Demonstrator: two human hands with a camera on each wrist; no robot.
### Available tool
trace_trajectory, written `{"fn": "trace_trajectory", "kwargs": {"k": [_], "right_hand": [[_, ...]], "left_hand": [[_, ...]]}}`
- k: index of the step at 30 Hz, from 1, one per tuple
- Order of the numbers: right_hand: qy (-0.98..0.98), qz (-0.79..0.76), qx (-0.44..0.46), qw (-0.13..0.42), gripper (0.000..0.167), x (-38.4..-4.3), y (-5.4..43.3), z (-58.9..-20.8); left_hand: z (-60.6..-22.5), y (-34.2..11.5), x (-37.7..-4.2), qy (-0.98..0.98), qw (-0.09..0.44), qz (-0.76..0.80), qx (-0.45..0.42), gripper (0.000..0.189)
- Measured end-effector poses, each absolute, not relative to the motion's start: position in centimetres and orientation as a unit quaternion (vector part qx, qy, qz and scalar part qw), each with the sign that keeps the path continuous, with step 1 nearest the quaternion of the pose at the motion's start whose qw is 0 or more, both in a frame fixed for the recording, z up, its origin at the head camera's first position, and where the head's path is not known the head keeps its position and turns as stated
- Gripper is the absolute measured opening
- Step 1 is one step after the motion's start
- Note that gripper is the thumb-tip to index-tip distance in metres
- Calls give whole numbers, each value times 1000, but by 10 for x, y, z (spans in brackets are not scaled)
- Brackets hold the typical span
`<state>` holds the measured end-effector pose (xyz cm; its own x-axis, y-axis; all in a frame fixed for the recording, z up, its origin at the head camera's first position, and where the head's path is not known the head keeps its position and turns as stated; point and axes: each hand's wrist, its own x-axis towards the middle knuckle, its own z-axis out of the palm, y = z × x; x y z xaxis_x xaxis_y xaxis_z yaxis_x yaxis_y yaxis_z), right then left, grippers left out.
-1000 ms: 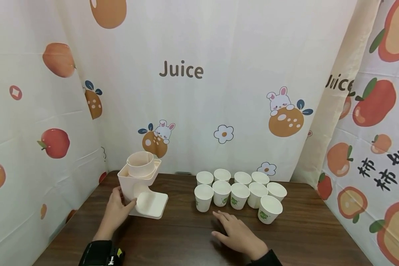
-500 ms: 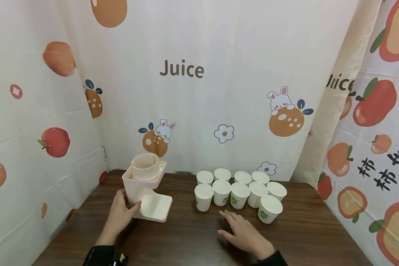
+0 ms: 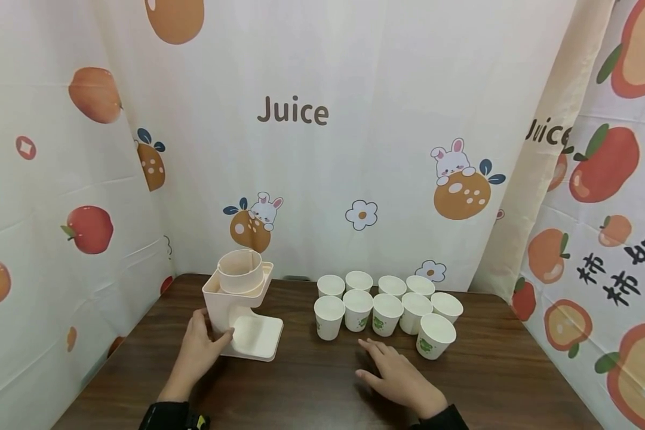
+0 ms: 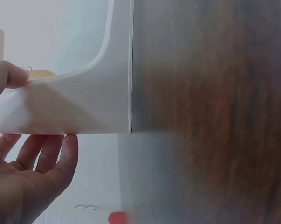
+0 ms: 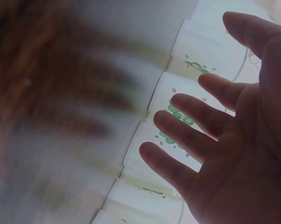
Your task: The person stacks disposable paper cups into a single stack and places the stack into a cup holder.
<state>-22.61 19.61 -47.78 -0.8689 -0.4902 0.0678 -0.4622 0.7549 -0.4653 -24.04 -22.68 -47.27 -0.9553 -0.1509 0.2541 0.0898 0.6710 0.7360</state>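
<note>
A cream plastic stand (image 3: 221, 306) stands on the left of the table in the head view, with a boxy top, a narrow upright and a flat square foot (image 3: 259, 337). A round, open-topped cylinder (image 3: 242, 282) sits in its top. My left hand (image 3: 197, 351) grips the upright low down; in the left wrist view its thumb (image 4: 10, 77) lies on one side of the stand and the fingertips (image 4: 70, 142) press the opposite side. With fingers spread, my right hand (image 3: 400, 377) hovers palm down near the front of the white paper cups (image 3: 329, 322), holding nothing.
The paper cups stand upright in two rough rows at the right of centre, green prints on several. One cup (image 3: 435, 340) sits nearer the front right. Fruit-printed curtains (image 3: 312, 167) hang behind and beside the brown wooden table (image 3: 295, 388).
My left hand has shifted the stand rightward and slightly nearer. My right hand has drifted a little to the right, still empty. The cups have stayed put.
</note>
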Motion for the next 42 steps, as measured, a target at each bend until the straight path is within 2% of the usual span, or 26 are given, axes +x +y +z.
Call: {"fn": "trace_trajectory", "kwargs": {"k": [14,21,25,34,38,42], "right_hand": [[938,-238,-251,11,63,-227,201,-477],[943,-228,-241,-24,55,-228,202,-473],[943,-219,-242,-68,47,-229,202,-471],[922,-205,-249,-213,28,-232,202,-468],[909,-210,-253,-254,23,-234,204,-467],[889,-213,-258,-312,19,-235,207,-463]], "left_hand": [[-467,-229,-236,-916,143,-374,2,68],[-460,-237,-227,-921,145,-362,-13,64],[-455,-244,-221,-926,142,-349,-30,54],[-447,-244,-213,-920,171,-338,-96,24],[-449,-240,-213,-912,169,-349,-136,22],[-452,-234,-214,-908,144,-362,-154,23]]}}
